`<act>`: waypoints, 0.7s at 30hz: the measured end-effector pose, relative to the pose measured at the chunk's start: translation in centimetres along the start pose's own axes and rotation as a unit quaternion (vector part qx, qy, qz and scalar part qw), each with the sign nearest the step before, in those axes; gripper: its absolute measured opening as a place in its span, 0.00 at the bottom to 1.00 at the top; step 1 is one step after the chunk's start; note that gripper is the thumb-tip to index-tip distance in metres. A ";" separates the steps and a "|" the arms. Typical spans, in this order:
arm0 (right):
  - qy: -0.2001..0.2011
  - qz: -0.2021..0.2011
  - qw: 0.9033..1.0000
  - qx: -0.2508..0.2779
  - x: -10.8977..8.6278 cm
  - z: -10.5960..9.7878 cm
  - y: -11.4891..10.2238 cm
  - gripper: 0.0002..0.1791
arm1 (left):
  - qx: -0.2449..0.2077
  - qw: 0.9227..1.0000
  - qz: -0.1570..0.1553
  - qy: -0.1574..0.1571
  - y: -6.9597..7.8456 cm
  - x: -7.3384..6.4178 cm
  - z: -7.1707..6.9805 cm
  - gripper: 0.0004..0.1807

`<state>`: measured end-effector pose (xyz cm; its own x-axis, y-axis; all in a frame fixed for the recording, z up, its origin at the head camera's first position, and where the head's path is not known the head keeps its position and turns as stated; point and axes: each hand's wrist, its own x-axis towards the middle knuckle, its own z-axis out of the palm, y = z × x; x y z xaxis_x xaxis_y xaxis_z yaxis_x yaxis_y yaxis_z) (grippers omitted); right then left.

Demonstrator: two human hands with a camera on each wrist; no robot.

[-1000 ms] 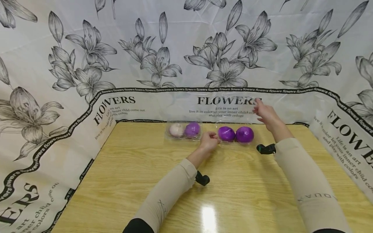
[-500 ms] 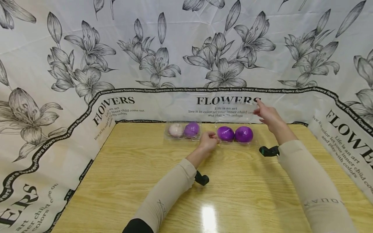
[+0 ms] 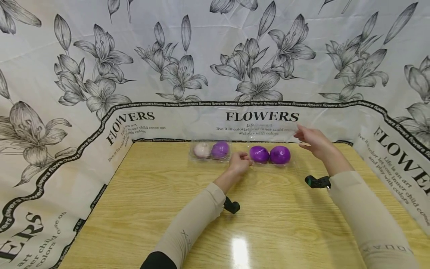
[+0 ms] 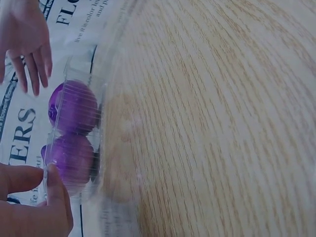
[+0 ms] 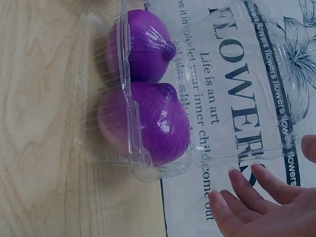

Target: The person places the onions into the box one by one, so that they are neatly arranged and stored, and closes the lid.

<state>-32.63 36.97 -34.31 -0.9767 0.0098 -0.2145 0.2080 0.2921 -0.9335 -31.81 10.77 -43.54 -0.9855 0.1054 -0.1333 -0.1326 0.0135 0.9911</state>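
Two purple onions, one (image 5: 160, 121) beside the other (image 5: 148, 44), sit in a clear plastic clamshell box (image 5: 129, 98) near the table's back edge. Its clear lid (image 5: 237, 159) is raised and leans back over the printed cloth. My left hand (image 3: 239, 163) pinches the box's rim between thumb and fingertips at the left end, as the left wrist view shows. At the right end, my right hand (image 3: 315, 142) has its fingers loosely extended beside the lid's edge, the thumb apart from them. Whether those fingertips touch the lid, I cannot tell.
A second clear box (image 3: 192, 157) stands to the left, holding a pale onion (image 3: 202, 150) and a purple one (image 3: 220, 150). Behind the wooden table (image 3: 161, 201) hangs a white cloth (image 3: 188, 127) printed with flowers and lettering.
My right hand has come lower and a little to the right, and the raised lid has tilted lower. The left hand stays at the box's rim.
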 end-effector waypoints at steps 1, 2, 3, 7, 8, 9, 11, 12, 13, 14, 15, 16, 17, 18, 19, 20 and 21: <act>-0.003 0.000 1.000 -0.001 -0.2 0.0 0.0 0.44 | 0.001 1.000 0.000 0.000 0.0 0.0 0.0 0.21; -0.008 0.000 1.000 -0.003 -0.3 0.0 0.1 0.43 | 0.001 1.000 -0.001 0.000 0.0 0.0 0.0 0.22; -0.012 0.000 1.000 -0.005 -0.5 0.0 0.2 0.42 | 0.001 1.000 -0.001 0.000 0.0 0.0 0.0 0.22; -0.028 -0.008 0.999 -0.019 -1.3 -0.1 0.4 0.39 | -0.004 1.000 -0.004 -0.004 0.1 0.0 0.0 0.22; -0.032 -0.012 0.999 -0.023 -1.5 -0.1 0.5 0.38 | -0.006 1.000 -0.004 -0.005 0.1 0.0 0.1 0.22; -0.035 -0.016 0.999 -0.027 -1.6 -0.2 0.7 0.37 | -0.007 1.000 -0.005 -0.005 0.1 0.0 0.1 0.22; -0.037 -0.018 0.998 -0.037 -1.9 -0.2 1.0 0.36 | -0.010 1.000 -0.003 -0.007 0.1 0.0 0.1 0.22; -0.038 -0.018 0.998 -0.040 -2.0 -0.2 1.1 0.36 | -0.011 1.000 -0.001 -0.007 0.2 -0.1 0.1 0.23; -0.039 -0.018 0.998 -0.043 -2.1 -0.2 1.3 0.35 | -0.012 1.000 0.001 -0.008 0.2 -0.1 0.1 0.23; -0.039 -0.016 0.998 -0.045 -2.2 -0.3 1.5 0.35 | -0.014 1.000 0.003 -0.008 0.2 -0.1 0.1 0.23; -0.040 -0.014 0.998 -0.048 -2.3 -0.3 1.7 0.35 | -0.015 1.000 0.005 -0.008 0.2 -0.1 0.1 0.24; -0.043 -0.012 0.998 -0.050 -2.4 -0.3 1.9 0.35 | -0.016 1.000 0.007 -0.009 0.3 -0.1 0.1 0.24; -0.046 -0.011 0.998 -0.050 -2.5 -0.3 2.1 0.35 | -0.016 1.000 0.009 -0.009 0.3 -0.1 0.1 0.25; -0.051 -0.012 0.997 -0.050 -2.6 -0.3 2.2 0.35 | -0.020 1.000 0.008 -0.008 0.3 -0.1 0.2 0.25; -0.055 -0.014 0.997 -0.053 -2.7 -0.3 2.4 0.34 | -0.023 1.000 0.008 -0.009 0.3 -0.1 0.2 0.25; -0.059 -0.014 0.997 -0.055 -2.8 -0.3 2.6 0.34 | -0.027 1.000 0.006 -0.011 0.2 -0.1 0.2 0.25; -0.062 -0.015 0.996 -0.057 -2.9 -0.3 2.7 0.34 | -0.026 1.000 0.005 -0.012 0.2 -0.1 0.2 0.25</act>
<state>-29.25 38.06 -36.16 -0.9670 -0.1164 -0.2264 0.1635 0.3979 -0.9028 -31.66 11.00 -43.35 -0.9841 0.1287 -0.1224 -0.1284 -0.0399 0.9909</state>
